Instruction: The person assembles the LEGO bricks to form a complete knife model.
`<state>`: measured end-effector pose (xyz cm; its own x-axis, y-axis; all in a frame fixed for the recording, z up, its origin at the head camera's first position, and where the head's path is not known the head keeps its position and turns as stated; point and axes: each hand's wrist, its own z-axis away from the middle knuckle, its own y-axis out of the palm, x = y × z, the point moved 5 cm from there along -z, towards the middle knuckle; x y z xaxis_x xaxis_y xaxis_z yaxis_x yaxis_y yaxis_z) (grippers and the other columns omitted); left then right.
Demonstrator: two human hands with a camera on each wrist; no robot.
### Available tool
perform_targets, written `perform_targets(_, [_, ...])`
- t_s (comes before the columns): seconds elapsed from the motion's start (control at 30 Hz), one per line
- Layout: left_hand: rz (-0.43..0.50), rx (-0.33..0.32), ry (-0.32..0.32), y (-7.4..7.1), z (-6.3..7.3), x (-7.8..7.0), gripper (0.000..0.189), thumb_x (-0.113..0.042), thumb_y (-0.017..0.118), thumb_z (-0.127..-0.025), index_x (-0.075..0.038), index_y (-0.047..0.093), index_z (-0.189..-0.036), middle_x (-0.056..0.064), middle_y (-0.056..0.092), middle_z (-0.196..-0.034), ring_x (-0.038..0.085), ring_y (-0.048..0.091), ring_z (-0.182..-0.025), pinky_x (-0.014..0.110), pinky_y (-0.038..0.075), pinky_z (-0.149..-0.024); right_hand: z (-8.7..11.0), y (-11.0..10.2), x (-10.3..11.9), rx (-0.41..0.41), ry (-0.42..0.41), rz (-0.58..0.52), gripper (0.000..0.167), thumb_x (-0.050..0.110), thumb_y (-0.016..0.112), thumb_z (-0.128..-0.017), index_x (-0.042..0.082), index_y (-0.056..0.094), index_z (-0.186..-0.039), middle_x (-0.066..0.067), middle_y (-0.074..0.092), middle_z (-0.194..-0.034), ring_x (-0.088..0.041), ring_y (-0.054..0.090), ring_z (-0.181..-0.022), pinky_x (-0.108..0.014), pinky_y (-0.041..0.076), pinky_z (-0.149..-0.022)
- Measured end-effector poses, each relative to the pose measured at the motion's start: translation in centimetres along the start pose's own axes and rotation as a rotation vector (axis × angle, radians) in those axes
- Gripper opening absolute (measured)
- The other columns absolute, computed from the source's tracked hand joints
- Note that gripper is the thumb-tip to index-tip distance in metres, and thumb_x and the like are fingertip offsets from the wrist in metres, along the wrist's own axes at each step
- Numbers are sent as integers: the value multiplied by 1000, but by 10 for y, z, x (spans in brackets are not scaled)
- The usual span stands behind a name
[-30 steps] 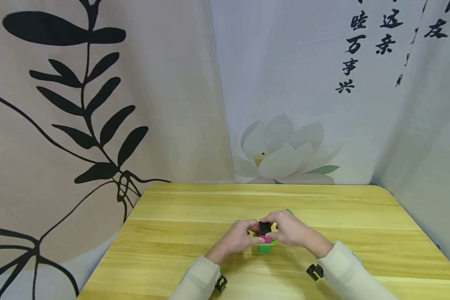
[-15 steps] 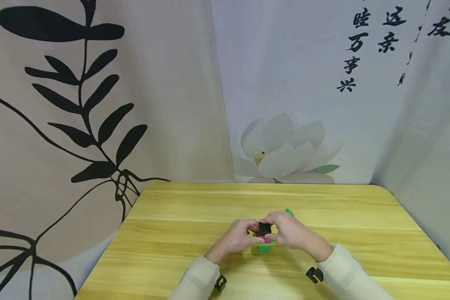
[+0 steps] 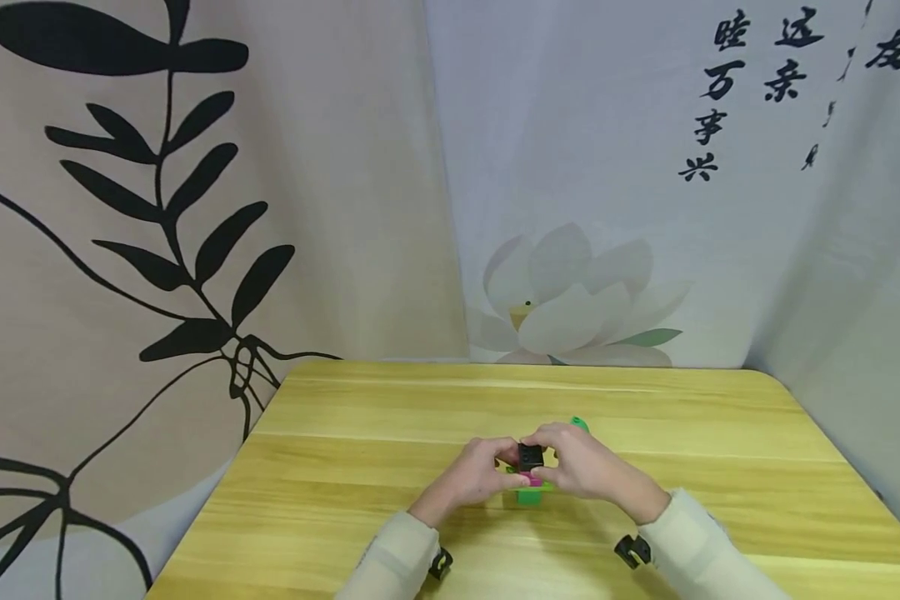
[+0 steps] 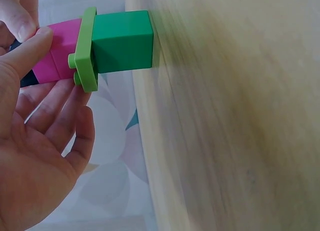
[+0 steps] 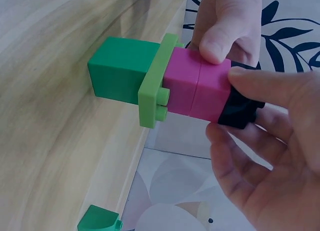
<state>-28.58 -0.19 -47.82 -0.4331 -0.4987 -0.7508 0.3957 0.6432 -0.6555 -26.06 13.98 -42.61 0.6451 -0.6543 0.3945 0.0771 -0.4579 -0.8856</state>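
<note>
A stack of toy building bricks stands upright on the table between my two hands. At its base is a green brick [image 5: 122, 68], topped by a light green plate [image 5: 156, 83] that juts out past it with studs showing. Two pink bricks [image 5: 197, 83] come above, then a black brick [image 3: 530, 457] at the top. My left hand [image 3: 474, 473] grips the pink bricks from the left, thumb on the near face. From the right, my right hand [image 3: 583, 462] pinches the black brick, its thumb at the seam with the pink.
Behind my right hand lies another green piece [image 3: 579, 423] with a stud on its end, seen in part. The wooden table [image 3: 360, 467] ends at a patterned cloth backdrop [image 3: 375, 250]. A black wrist mount [image 3: 633, 551] shows by my right sleeve.
The head view has shifted a little. Both hands keep their hold on the stack, with no clear movement of the bricks.
</note>
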Motion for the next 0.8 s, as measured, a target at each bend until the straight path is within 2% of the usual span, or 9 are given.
perform_targets(0.2, [-4,1,31,-2,1,-1,22,-35,73,-82,-22,66,-98,-14,66,-90,2,58,-83,21,47,-69,-1,2,-3,-1,31,-39,37,15,77,-80,4,67,-113,4,65,-98,-10,60,-89,-30,51,-73])
perform_targets(0.43, [-21,1,22,-2,0,0,23,-35,73,-82,-21,66,-98,-12,67,-91,3,59,-85,21,47,-70,4,1,-9,-3,18,-60,43,21,76,-81,5,64,-119,3,66,-105,-14,59,-90,-30,49,-71])
perform_targets(0.6, [-26,-3,15,-1,0,2,22,-34,75,-81,-22,65,-96,-12,68,-92,2,59,-85,23,48,-74,13,-4,-22,6,70,-75,45,23,75,-82,6,62,-122,-3,65,-110,-18,58,-92,-32,50,-72])
perform_targets(0.8, [2,2,2,-2,0,2,23,-34,75,-80,-21,66,-97,-12,68,-91,5,60,-86,24,48,-74,20,-12,-42,-13,142,-86,42,19,74,-83,7,62,-121,-3,65,-109,-21,59,-92,-36,50,-73])
